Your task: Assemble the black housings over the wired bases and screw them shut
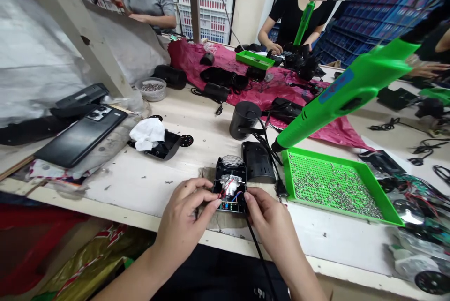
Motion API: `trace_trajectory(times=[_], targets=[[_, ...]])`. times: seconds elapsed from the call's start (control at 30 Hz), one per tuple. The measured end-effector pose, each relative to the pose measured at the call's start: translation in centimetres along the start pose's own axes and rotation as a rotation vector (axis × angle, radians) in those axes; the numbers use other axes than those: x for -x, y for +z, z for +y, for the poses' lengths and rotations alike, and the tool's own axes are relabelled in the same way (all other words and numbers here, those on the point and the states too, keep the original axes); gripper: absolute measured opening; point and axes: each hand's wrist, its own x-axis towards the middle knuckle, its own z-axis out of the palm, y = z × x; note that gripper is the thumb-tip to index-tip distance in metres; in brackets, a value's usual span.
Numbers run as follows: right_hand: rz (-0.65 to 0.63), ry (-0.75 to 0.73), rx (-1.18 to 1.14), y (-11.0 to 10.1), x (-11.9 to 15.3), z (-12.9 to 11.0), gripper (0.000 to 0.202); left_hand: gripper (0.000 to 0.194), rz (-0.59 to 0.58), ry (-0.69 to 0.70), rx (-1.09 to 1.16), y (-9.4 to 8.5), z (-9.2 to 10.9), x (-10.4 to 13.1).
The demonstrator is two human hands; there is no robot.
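Note:
In front of me on the table edge lies an opened black device housing [230,184], with a clear lens part, red and blue wires and a small circuit board inside. My left hand [191,207] grips its left side, thumb and fingertips closed near the red wires and board. On the right wall, my right hand [263,207] presses with thumb and bent fingers. A black cable [258,244] runs from the housing down toward my lap. Just behind it rests a matching black cover [259,162]. A green electric screwdriver [326,97] hangs tip-down to the right.
A green tray [344,188] of screws sits right, beside wired circuit parts [418,193]. Left are a phone [82,134], a white cloth [147,133] on a black shell and a tub of screws [152,89]. A black cylinder [245,120] stands behind. Co-workers sit opposite.

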Motion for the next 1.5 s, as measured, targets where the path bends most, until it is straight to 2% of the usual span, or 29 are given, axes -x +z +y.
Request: trace_trajectory(times=[0.13,0.23,0.37,0.47,0.6,0.73,0.87,0.97,1.03,1.1,1.17,1.23,1.3,1.4,1.5], targets=[[0.007,-0.008,0.075,0.0,-0.2,-0.4,0.028,0.011,-0.079,0.161,-0.081,-0.6,0.5,-1.7],[0.022,-0.013,0.086,0.1,-0.4,-0.4,0.027,0.012,-0.107,0.190,-0.069,-0.2,0.5,-2.4],[0.027,-0.026,0.061,0.3,-0.3,-0.2,0.027,0.004,-0.074,0.063,-0.011,0.4,0.1,-2.1],[0.032,-0.043,0.051,0.6,-0.2,-0.1,0.028,0.031,-0.082,-0.086,0.112,0.3,-0.5,-1.6],[0.042,-0.060,0.047,0.9,-0.4,-0.1,0.030,0.050,-0.238,-0.245,0.386,0.2,-1.4,-1.7],[0.072,-0.101,0.087,0.8,0.5,0.2,0.035,0.055,-0.227,-0.289,0.430,0.4,-1.6,-1.9],[0.071,-0.102,0.096,0.7,3.5,0.8,0.041,0.052,-0.228,-0.277,0.426,0.7,-1.6,-1.6],[0.121,-0.108,0.125,0.7,5.5,1.0,0.043,0.050,-0.195,-0.229,0.363,1.1,-1.4,-1.2],[0.155,-0.135,0.182,0.7,6.0,0.9,0.038,0.050,-0.110,-0.159,0.276,1.2,-1.1,-0.8],[0.187,-0.173,0.253,0.6,5.9,0.9,0.032,0.045,0.028,-0.018,0.162,1.1,-0.7,-0.4],[0.218,-0.220,0.309,0.5,5.6,0.8,0.028,0.029,0.123,0.200,0.046,0.7,-0.5,-0.1],[0.231,-0.256,0.340,0.3,5.3,0.7,0.028,0.019,0.108,0.393,-0.038,0.3,-0.5,0.1],[0.230,-0.268,0.354,0.1,5.1,0.7,0.028,0.019,0.028,0.479,-0.096,0.0,-0.6,0.2],[0.244,-0.274,0.354,-0.2,5.2,0.5,0.028,0.026,-0.043,0.479,-0.159,0.0,-0.7,0.1],[0.270,-0.281,0.328,-0.7,5.4,0.2,0.027,0.025,-0.041,0.454,-0.177,0.2,-0.3,-0.2]])
